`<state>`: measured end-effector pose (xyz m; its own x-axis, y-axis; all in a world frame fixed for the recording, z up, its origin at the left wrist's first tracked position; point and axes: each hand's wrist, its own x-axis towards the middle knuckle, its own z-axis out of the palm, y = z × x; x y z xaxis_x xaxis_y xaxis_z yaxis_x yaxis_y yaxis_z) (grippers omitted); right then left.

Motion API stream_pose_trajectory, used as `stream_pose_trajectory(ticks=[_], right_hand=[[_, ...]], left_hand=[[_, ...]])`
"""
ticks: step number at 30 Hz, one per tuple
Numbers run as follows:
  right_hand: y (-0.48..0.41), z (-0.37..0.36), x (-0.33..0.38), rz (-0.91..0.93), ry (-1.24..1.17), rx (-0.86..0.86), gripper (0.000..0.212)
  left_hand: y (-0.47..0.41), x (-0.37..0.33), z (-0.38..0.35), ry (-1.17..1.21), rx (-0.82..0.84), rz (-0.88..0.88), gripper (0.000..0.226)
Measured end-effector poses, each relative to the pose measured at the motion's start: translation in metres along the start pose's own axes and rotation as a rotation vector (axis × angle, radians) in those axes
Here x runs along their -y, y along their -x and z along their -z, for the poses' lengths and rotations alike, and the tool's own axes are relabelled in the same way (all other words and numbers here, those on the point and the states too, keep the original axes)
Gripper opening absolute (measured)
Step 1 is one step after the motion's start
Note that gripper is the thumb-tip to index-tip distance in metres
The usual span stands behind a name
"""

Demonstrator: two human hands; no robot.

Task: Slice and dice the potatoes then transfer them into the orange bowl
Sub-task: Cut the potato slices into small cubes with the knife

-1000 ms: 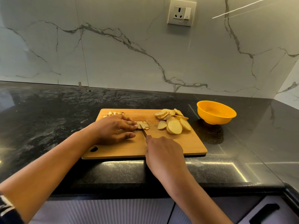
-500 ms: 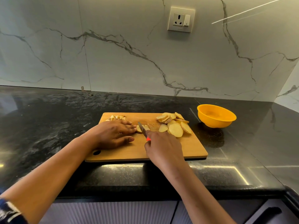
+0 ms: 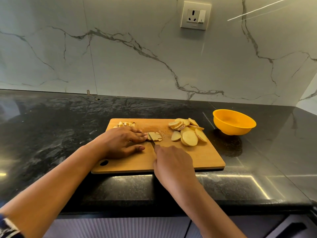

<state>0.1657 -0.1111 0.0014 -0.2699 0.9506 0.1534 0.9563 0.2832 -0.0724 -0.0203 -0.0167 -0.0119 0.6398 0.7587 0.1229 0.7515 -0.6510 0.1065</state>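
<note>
On the rectangular wooden cutting board point(image 3: 197, 157), the left hand point(image 3: 123, 143) lies flat, fingers straight, tips pressing a pale, partly cut potato slice point(image 3: 157, 136). The right hand point(image 3: 173, 167) is curled round a small knife point(image 3: 151, 137); the handle is hidden and the blade lies across that slice. Round potato slices point(image 3: 188, 137) are heaped on the board's right half, with diced pieces point(image 3: 126, 124) at its far left corner. The round orange plastic bowl point(image 3: 234, 121) stands apart to the right, on the glossy black stone surface point(image 3: 51, 126).

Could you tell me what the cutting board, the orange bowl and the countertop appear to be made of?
Cutting board: likely wood or bamboo, matte tan. Orange bowl: probably plastic, uniform colour, soft sheen. Countertop: seemingly polished black stone, speckled and reflective.
</note>
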Motion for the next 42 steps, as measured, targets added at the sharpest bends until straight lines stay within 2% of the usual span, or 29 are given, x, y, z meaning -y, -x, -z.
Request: stream_pose_trajectory(ticks=[3, 6, 8, 11, 13, 15, 17, 19, 21, 25, 32, 35, 42], right_hand=[[0.016, 0.013, -0.014, 0.011, -0.027, 0.033, 0.034], [0.021, 0.028, -0.025, 0.008, -0.095, 0.014, 0.038], [0.013, 0.032, -0.033, -0.038, -0.117, -0.083, 0.04], [-0.019, 0.025, -0.048, -0.15, -0.107, -0.265, 0.039], [-0.039, 0.019, -0.056, -0.189, -0.135, -0.348, 0.042], [-0.05, 0.013, -0.062, -0.198, -0.186, -0.387, 0.046], [-0.053, 0.007, -0.068, -0.2, -0.203, -0.404, 0.047], [-0.051, 0.001, -0.072, -0.192, -0.197, -0.421, 0.047], [-0.05, -0.004, -0.075, -0.182, -0.207, -0.411, 0.048], [-0.051, -0.009, -0.077, -0.169, -0.238, -0.402, 0.048], [-0.053, -0.012, -0.078, -0.162, -0.26, -0.418, 0.048], [-0.053, -0.012, -0.078, -0.156, -0.26, -0.435, 0.047], [-0.052, -0.012, -0.076, -0.133, -0.249, -0.441, 0.047]], left_hand=[[0.0, -0.001, -0.002, 0.049, -0.013, 0.015, 0.104], [0.0, -0.002, -0.004, 0.127, -0.083, 0.04, 0.066], [0.001, -0.002, -0.006, 0.179, -0.181, 0.042, 0.059], [0.0, -0.004, -0.006, 0.187, -0.286, 0.057, 0.068], [-0.005, -0.008, -0.004, 0.184, -0.302, 0.035, 0.085], [-0.014, -0.012, -0.001, 0.143, -0.219, 0.035, 0.099], [-0.027, -0.02, -0.001, 0.045, -0.076, 0.047, 0.097], [-0.039, -0.026, -0.003, -0.002, 0.012, 0.058, 0.089], [-0.048, -0.029, -0.003, 0.013, 0.019, 0.067, 0.079], [-0.059, -0.022, -0.005, 0.044, -0.091, -0.025, 0.029], [-0.066, -0.012, -0.004, -0.016, -0.237, -0.02, 0.01], [-0.059, 0.003, -0.001, 0.055, -0.293, 0.065, 0.01], [-0.031, 0.036, 0.01, 0.252, -0.531, 0.155, 0.037]])
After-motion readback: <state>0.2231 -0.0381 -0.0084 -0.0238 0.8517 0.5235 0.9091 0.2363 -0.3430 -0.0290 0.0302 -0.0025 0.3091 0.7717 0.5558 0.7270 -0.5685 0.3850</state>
